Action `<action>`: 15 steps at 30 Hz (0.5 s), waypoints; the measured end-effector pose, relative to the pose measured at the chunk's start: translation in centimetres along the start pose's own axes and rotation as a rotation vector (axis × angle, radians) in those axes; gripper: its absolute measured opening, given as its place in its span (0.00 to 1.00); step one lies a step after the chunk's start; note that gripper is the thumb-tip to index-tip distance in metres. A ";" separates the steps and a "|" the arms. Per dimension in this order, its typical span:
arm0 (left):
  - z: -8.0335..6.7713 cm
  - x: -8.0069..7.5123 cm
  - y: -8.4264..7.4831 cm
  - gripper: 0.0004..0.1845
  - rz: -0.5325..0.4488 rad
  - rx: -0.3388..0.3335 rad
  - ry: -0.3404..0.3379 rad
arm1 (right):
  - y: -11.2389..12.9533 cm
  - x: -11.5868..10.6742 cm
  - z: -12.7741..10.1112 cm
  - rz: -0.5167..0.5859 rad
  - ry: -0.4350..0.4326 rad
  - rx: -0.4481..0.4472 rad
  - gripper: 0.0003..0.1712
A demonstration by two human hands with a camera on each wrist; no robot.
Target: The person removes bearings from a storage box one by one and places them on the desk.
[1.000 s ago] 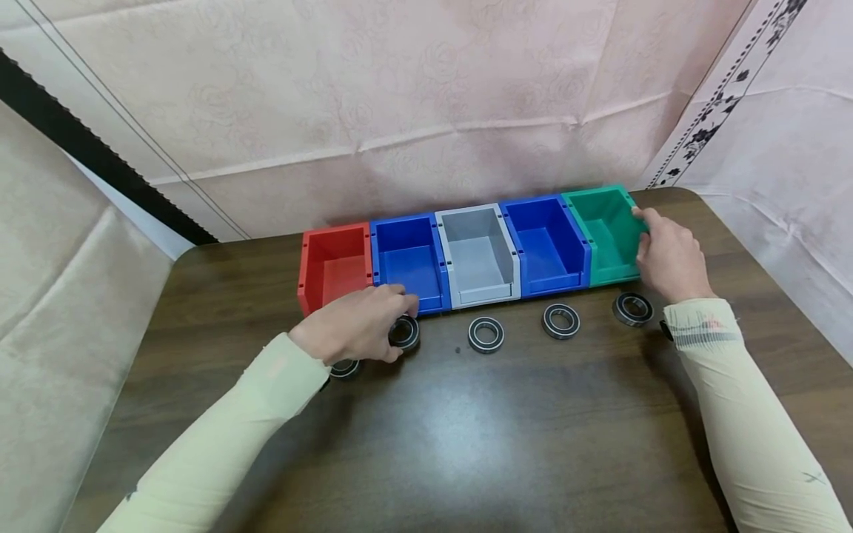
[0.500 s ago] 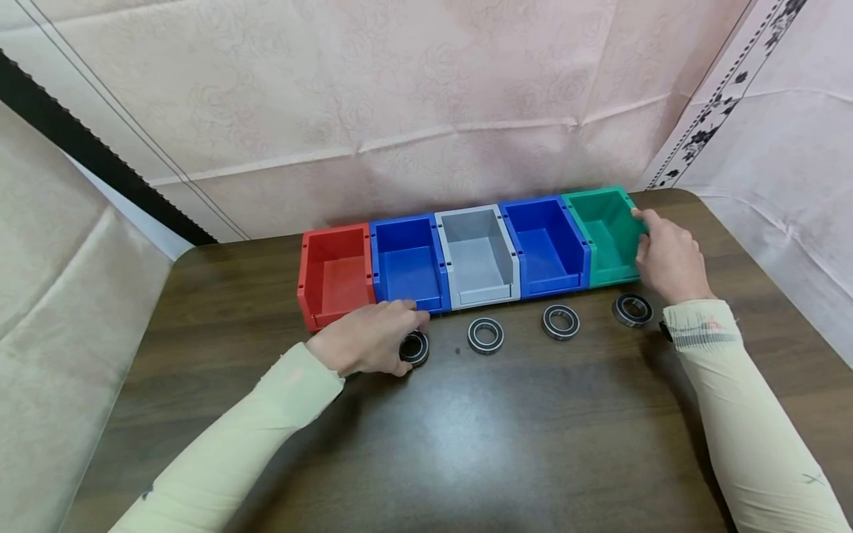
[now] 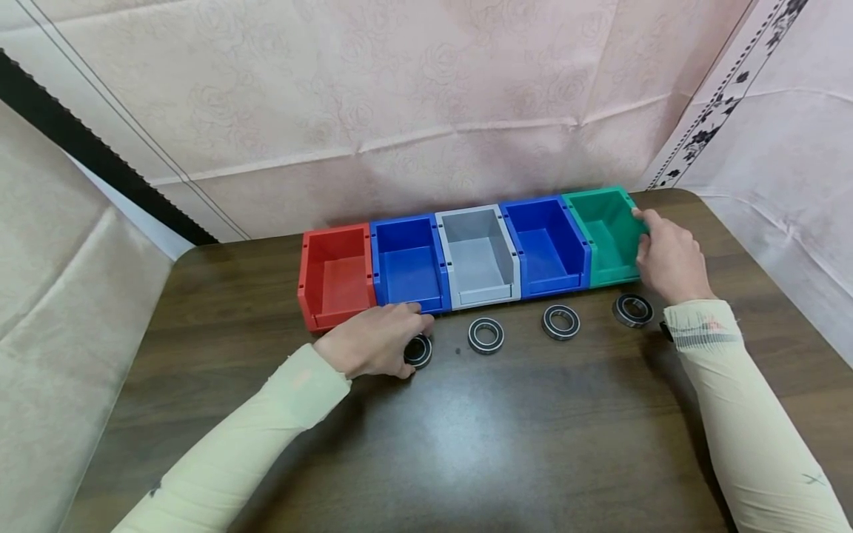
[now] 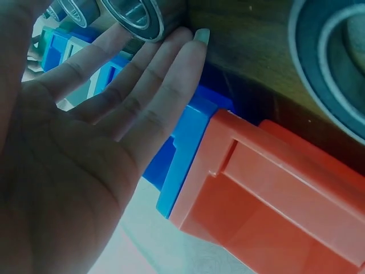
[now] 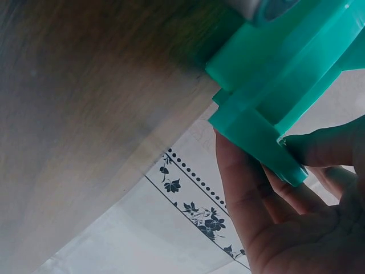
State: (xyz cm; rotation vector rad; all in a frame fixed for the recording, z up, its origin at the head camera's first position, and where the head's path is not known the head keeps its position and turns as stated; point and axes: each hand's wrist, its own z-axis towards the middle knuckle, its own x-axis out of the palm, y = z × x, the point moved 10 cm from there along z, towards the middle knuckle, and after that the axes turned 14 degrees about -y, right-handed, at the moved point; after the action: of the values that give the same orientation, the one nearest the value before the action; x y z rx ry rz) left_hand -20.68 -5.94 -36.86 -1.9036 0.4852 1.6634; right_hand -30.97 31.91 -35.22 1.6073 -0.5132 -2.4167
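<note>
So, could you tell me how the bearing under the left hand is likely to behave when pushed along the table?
The bearing looks steel, so probably heavy for its size. Lying flat on the smooth table, it should slide, not roll; stood on edge, it would roll.

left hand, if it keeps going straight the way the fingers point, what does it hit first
Most likely the bearing already at the left hand's fingertips. Past it lies the next bearing in the row, though depth is hard to judge.
</note>
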 end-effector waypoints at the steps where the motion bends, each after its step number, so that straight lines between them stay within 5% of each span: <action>1: 0.0 0.0 0.0 0.34 0.000 -0.001 0.001 | 0.0 0.0 0.0 0.001 -0.002 -0.001 0.29; 15: -0.3 -0.1 0.2 0.36 -0.026 -0.003 -0.035 | -0.3 0.1 0.2 0.008 -0.008 -0.004 0.29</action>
State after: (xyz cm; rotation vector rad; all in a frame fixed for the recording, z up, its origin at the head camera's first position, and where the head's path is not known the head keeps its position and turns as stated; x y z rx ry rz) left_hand -20.58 -6.35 -36.73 -1.8722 0.4420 1.6787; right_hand -31.14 32.15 -35.30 1.5915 -0.5141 -2.4179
